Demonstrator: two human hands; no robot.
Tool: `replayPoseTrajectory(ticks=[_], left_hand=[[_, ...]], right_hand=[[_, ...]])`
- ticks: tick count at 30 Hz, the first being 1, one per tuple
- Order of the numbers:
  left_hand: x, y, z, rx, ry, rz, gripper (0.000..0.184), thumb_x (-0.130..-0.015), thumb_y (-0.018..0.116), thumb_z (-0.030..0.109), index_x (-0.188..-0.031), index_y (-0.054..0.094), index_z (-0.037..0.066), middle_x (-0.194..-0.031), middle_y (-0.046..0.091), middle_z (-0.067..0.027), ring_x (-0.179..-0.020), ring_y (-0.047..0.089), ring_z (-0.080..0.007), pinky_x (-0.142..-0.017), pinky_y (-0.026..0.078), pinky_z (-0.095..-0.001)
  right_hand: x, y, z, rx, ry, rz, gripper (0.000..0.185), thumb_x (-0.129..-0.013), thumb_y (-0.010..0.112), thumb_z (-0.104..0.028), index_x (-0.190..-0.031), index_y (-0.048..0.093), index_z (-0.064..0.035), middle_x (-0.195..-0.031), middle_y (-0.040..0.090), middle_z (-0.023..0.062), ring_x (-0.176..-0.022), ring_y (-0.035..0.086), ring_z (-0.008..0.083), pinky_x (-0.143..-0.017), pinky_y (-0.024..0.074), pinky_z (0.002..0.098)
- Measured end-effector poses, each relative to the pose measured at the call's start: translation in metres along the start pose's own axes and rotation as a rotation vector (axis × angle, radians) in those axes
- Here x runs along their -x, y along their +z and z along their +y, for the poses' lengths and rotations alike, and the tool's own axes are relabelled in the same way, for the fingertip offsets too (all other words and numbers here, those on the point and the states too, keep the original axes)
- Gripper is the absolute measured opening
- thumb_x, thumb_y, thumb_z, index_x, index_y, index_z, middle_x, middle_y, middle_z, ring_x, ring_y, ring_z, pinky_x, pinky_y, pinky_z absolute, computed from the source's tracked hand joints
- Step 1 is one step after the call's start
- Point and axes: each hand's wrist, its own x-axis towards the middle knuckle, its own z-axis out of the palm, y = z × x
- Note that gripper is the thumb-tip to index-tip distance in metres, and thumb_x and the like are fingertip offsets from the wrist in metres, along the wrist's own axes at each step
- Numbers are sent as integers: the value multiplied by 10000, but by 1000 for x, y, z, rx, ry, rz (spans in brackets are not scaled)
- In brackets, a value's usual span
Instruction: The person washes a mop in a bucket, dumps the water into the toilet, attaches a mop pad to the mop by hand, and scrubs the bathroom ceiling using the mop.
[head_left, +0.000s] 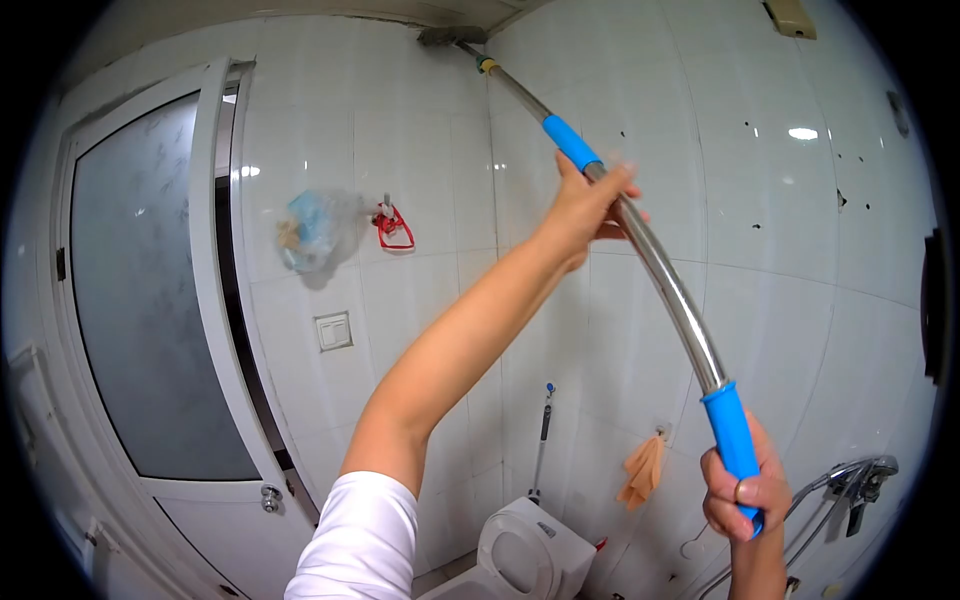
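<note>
A long-handled mop (pixel 665 275) slants across the view, with a steel pole and blue grips. Its dark, flat head (pixel 452 36) touches the upper corner where the walls meet the ceiling. My right hand (pixel 745 485) is wrapped round the lower blue grip, at the pole's end. Farther up, my left hand (pixel 590 205) is around the bare steel just below the upper blue grip (pixel 572 143). Its fingers are somewhat blurred and look loosely curled.
A white toilet (pixel 540 548) stands below, with a thin-handled brush (pixel 543 440) behind it. Orange gloves (pixel 643 470) and a shower tap (pixel 860 475) are on the right wall. Left are a frosted-glass door (pixel 150 290), a light switch (pixel 334 331) and a hanging plastic bag (pixel 312 232).
</note>
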Motion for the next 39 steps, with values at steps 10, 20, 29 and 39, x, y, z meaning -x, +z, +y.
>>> replayPoseTrajectory(ticks=[10,20,29,39], left_hand=[[-37,10,31,-87,-65,73,346,-750,651,138,-932,381,21,-645,540,-35,-534,565,-142,-517,479,-272],[-42,12,67,-27,-39,-66,147,-757,635,144,-663,547,74,-617,545,-36,-575,579,-135,-467,425,-217],[-21,10,90,-130,-16,-122,168,-735,637,180,-669,566,43,-643,574,-60,-592,586,-134,-466,415,-208],[-3,-16,80,-289,-13,-81,218,-681,661,214,-652,519,52,-613,553,-62,-540,538,-124,-475,418,-228]], right_hand=[[-31,41,-38,114,-82,-42,773,-695,551,10,-1361,159,40,-664,427,115,-292,414,140,-261,374,235],[-15,85,-73,361,-118,-9,814,-678,537,54,-1363,96,37,-635,468,132,-325,527,208,-297,500,280],[1,92,-63,297,-145,-10,864,-666,540,80,-1378,53,29,-637,473,156,-338,528,216,-299,501,290],[-3,81,-18,417,-81,43,878,-639,530,60,-1408,108,5,-701,518,179,-352,506,166,-330,463,251]])
